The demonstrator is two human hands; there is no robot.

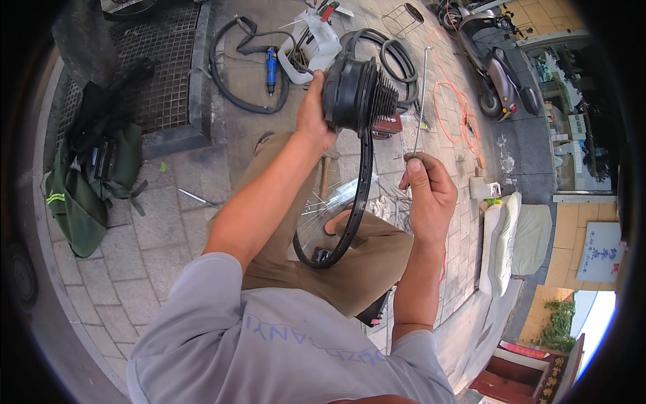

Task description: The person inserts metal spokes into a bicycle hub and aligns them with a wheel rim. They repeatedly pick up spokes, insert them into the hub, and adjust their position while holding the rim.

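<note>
My left hand (314, 113) grips a black wheel hub (358, 93) with a ribbed, finned side, held up in front of me. Below the hub a black wheel rim (350, 215) curves down over my lap. My right hand (426, 193) pinches the lower end of a thin metal spoke (422, 94) that points up beside the hub. More loose spokes (377, 195) lie on the paving past my knees.
On the paved ground ahead lie black tyre tubes (232, 81), a blue tool (270, 67), a white plastic container (316, 40) and an orange cord (451, 101). A green bag (87, 182) lies at the left by a metal grate (161, 74). A scooter (494, 67) stands at the upper right.
</note>
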